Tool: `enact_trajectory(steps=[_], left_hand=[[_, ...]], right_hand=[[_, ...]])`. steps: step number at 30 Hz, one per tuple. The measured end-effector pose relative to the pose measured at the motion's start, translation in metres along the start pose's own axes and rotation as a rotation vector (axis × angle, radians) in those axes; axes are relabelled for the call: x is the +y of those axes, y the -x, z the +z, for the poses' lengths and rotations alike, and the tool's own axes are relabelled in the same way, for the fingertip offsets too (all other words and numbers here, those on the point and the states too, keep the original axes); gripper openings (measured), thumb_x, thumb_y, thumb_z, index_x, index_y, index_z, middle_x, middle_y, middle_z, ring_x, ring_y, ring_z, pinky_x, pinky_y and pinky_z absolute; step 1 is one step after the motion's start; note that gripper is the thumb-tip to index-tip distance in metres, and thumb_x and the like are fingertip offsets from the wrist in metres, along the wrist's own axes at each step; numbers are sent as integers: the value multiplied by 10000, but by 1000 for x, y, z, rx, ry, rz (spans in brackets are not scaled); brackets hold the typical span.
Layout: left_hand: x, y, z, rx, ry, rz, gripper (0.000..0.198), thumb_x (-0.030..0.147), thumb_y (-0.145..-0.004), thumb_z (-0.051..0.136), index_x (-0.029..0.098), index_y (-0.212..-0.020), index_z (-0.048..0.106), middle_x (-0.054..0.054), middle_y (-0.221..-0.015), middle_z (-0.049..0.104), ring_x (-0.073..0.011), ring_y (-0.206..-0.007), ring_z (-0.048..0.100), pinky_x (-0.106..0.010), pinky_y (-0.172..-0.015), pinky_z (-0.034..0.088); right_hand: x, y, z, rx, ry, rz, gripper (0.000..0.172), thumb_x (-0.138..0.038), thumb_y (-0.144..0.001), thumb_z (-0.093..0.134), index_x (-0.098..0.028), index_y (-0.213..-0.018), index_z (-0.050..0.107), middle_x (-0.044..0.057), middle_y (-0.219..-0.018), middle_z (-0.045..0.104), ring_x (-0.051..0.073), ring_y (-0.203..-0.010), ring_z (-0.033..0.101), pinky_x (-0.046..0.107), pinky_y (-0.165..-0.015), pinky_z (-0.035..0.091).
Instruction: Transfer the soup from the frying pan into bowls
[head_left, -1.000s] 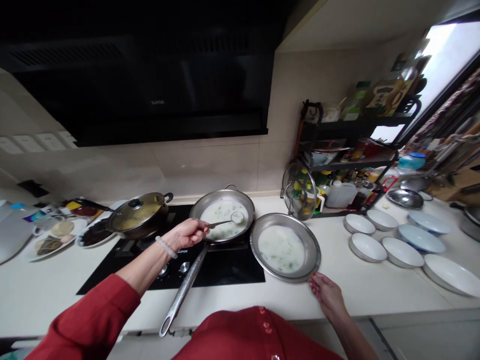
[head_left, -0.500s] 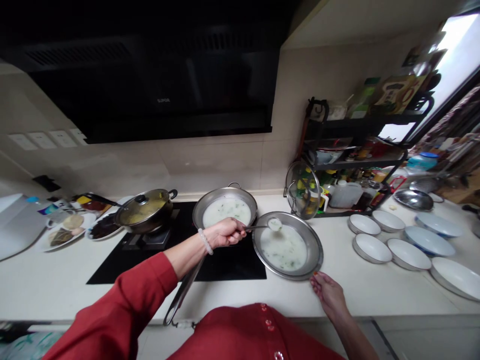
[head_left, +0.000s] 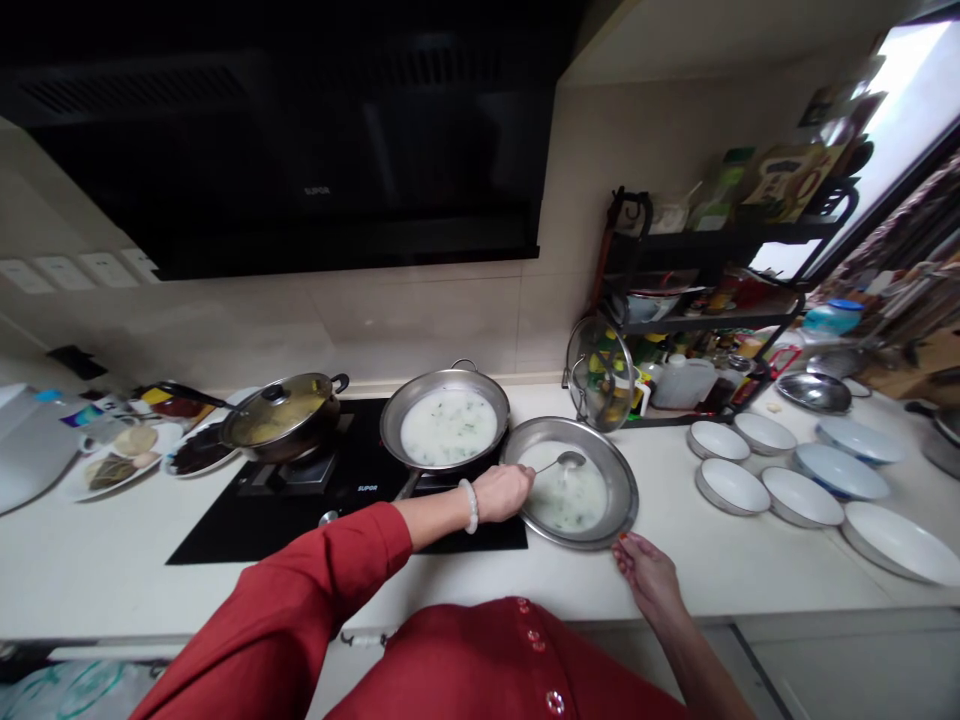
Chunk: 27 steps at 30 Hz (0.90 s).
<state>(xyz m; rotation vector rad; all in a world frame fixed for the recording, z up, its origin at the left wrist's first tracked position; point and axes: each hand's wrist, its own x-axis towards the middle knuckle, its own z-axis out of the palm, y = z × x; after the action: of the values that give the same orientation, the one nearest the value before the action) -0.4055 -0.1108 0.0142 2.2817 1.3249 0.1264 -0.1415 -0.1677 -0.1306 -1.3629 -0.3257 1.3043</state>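
Spoon [head_left: 571, 459], in the head view: over the soup [head_left: 574, 505] in the steel basin [head_left: 624, 480], bowl tipped, a pale mark just below, whether drip or reflection impossible to tell. Held at the handle's end by the left hand [head_left: 504, 492], at the left side of the basin, with fingers closed around the handle in a pinch. Above that wrist, a pale beaded bracelet [head_left: 471, 505] and a red sleeve [head_left: 315, 560].

At the near right rim of the basin, the right hand [head_left: 646, 568], fingers curled and pinching the edge.

To the left of the basin and a little behind, just beside it, a frying pan [head_left: 391, 418] with white, green-flecked soup, set on the black stove [head_left: 217, 535]. Farther left of the basin, also on the stove, a lidded pot [head_left: 319, 425] with yellowish contents under glass. Beyond that, well apart from the basin, a plate of dark food [head_left: 199, 450].

Behind the basin and slightly to the right, a glass lid [head_left: 600, 372] standing on edge before a dark rack [head_left: 720, 322] of bottles and jars. Right of the basin, on the white tabletop [head_left: 735, 570], several white bowls [head_left: 733, 486] and two bluish bowls [head_left: 840, 470].
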Motion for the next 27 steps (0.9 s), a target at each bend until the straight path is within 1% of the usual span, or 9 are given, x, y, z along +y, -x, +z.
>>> enact_trajectory(steps=[2, 4, 6, 8, 12, 14, 16, 21, 27], left_hand=[[3, 4, -1, -19, -260, 144, 308, 51, -819, 442, 108, -1108, 535, -193, -972, 648, -281, -814, 674, -391, -729, 499], [5, 8, -4, -18, -366, 185, 326, 51, -853, 377, 108, -1147, 504, -191, -1019, 640, -250, -779, 677, -370, -696, 507], [5, 10, -9, 15, -318, 185, 316, 55, -830, 421, 111, -1127, 516, -172, -1012, 644, -229, -767, 667, -336, -677, 501], [2, 12, -17, 98, -112, 160, 277, 57, -801, 469, 118, -1057, 558, -124, -918, 657, -199, -748, 645, -291, -667, 482], [-13, 21, -42, 229, 580, -33, 146, 95, -837, 435, 138, -857, 573, 6, -640, 556, -80, -505, 484, -191, -506, 381], [-27, 30, -57, 226, 923, -196, 97, 128, -845, 441, 152, -816, 530, 47, -596, 498, -35, -382, 322, -170, -393, 252], [-47, 41, -72, 279, 1129, -313, 17, 143, -821, 513, 157, -813, 511, 59, -585, 488, -17, -352, 257, -161, -360, 165], [-100, 66, -89, 448, 1124, -540, 98, 137, -804, 597, 151, -779, 503, 61, -532, 488, -9, -342, 270, -150, -355, 143], [-129, 74, -73, 485, 1046, -695, 140, 3, -779, 566, 133, -741, 531, 70, -451, 460, -17, -306, 284, -156, -341, 123]], right_hand=[[0, 0, 1, 2, 0, 0, 328, -216, -455, 808, -180, -693, 586, -9, -515, 634, 104, -475, 557, 177, -434, 431], [0, 0, 1, 9, -7, -1, 329, -215, -451, 807, -181, -691, 584, -9, -508, 634, 102, -472, 556, 174, -434, 433], [0, 0, 0, 10, -14, -3, 336, -210, -447, 806, -181, -700, 588, -8, -513, 640, 102, -473, 558, 172, -434, 435], [1, -1, 0, 8, -18, 0, 341, -204, -442, 806, -181, -705, 590, -7, -515, 644, 103, -472, 559, 173, -431, 436], [1, -3, -2, 12, -18, 6, 334, -201, -442, 802, -185, -701, 592, -6, -512, 644, 107, -468, 559, 177, -423, 434], [1, -3, -2, 10, -4, -2, 323, -207, -448, 799, -186, -698, 596, -6, -519, 646, 113, -473, 565, 184, -420, 435], [2, -4, -2, 9, 11, -7, 316, -213, -448, 798, -183, -693, 601, -4, -526, 646, 115, -477, 568, 187, -419, 434], [1, -4, -2, -2, 20, -6, 307, -218, -447, 800, -179, -680, 606, -4, -527, 644, 106, -479, 561, 177, -422, 430], [0, -5, -2, 8, 34, 15, 284, -208, -460, 781, -187, -672, 592, -5, -521, 634, 106, -469, 557, 175, -415, 426]])
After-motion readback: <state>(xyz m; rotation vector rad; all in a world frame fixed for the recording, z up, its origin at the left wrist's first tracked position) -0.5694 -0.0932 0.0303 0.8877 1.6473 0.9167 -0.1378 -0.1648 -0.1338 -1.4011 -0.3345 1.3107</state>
